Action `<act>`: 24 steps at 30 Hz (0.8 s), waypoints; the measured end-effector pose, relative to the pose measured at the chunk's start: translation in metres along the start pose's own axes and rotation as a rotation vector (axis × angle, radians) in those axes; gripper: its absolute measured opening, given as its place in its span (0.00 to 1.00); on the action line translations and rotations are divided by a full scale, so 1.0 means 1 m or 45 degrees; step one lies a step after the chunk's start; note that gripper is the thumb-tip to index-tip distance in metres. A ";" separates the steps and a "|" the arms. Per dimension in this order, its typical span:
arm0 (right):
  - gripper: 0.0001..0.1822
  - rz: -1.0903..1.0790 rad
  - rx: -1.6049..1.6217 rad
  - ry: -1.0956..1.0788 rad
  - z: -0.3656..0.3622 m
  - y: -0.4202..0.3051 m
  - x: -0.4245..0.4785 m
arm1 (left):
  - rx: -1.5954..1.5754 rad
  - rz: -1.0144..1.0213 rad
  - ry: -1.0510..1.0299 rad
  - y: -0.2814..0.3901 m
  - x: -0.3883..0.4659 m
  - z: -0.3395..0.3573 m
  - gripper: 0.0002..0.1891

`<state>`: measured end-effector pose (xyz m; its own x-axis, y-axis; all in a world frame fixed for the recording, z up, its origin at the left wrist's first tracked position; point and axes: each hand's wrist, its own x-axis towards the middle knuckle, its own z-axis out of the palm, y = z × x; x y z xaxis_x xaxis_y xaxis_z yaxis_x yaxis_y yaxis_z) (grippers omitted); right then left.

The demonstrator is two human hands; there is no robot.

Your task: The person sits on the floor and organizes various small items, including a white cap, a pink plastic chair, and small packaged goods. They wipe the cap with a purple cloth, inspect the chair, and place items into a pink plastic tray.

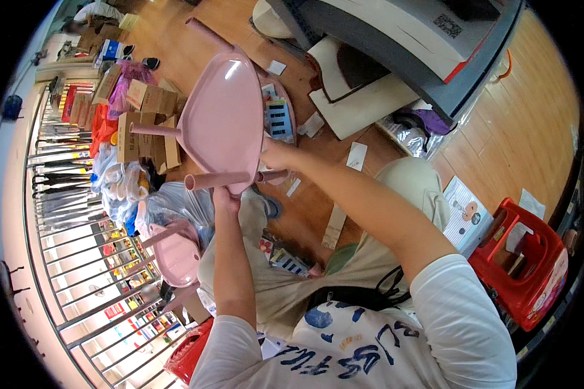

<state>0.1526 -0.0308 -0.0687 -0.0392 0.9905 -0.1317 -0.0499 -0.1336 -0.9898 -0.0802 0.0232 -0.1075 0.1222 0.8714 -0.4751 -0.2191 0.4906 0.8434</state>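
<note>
A pink plastic corner-shelf tier [224, 116] with tubular posts at its corners is held up in front of me. My left hand [227, 199] grips its near corner from below, beside a thick pink tube [219, 180]. At the right edge, my right hand [280, 154] holds the tier, its fingertips partly hidden. Behind and below it shows part of another pink panel [288, 104], with a blue card of black pieces [279, 119] there. To the left of my left forearm stands a second pink tier with tubes [177, 255].
Cardboard boxes [148, 99] and plastic-bagged goods [121, 182] crowd the left, before a metal rack [63, 272]. A large grey-and-white unit [399, 44] stands at the upper right. A red plastic stool [520, 267] is at my right. Papers and a cardboard strip [334, 226] lie on the wooden floor.
</note>
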 end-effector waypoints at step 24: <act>0.21 0.248 -0.047 -0.147 0.002 0.001 -0.010 | 0.385 -0.154 0.218 -0.006 -0.019 0.026 0.18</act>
<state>0.1509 -0.0409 -0.0678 -0.1583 0.9355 -0.3158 0.0060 -0.3189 -0.9478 -0.0560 0.0035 -0.0969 -0.0393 0.8066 -0.5898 0.0862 0.5907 0.8022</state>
